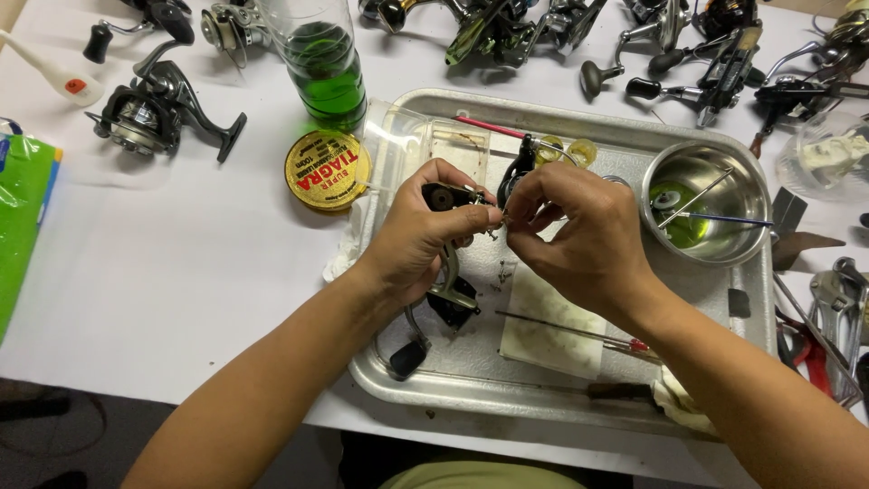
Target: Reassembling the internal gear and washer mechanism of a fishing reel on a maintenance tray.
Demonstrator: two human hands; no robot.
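My left hand (418,237) grips a partly stripped fishing reel body (450,282), black and silver, held upright over a metal tray (434,385). Its crank handle (409,355) hangs down toward the tray's near edge. My right hand (581,237) pinches something very small at the reel's top, fingertips meeting those of the left hand; the piece itself is too small to make out. A black reel part (519,163) stands just behind the fingers.
On the tray are a steel bowl (735,237) with green liquid and a thin rod, a stained paper pad (543,340), screwdrivers and a clear plastic box (412,145). Around it lie several fishing reels (154,107), a green-liquid bottle (324,68), a gold line spool (326,169), and pliers (837,312).
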